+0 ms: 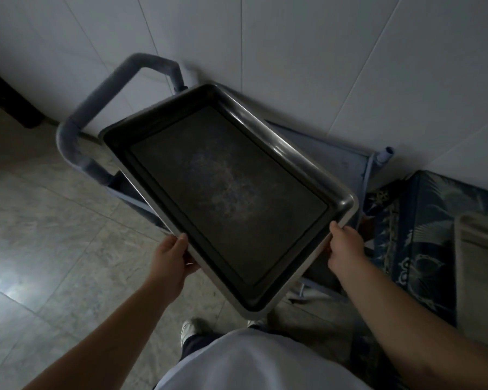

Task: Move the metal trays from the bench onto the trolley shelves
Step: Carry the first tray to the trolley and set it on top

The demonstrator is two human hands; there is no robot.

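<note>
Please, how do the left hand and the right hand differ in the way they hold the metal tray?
The left hand grips the metal tray on its long left edge; the right hand grips near the corner on the short right edge. The left hand appears lower in the picture than the right hand. Both are bare, closed on the rim, thumbs on top.

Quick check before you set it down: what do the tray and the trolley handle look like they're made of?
The tray looks like metal: its rolled rim shines pale and catches a bright highlight, while the inside is dark and dull with a scuffed, lighter patch in the middle, possibly a coating. The trolley handle looks like a bent tube with a matte blue-grey cover, maybe foam or paint; the dim light leaves that open.
</note>
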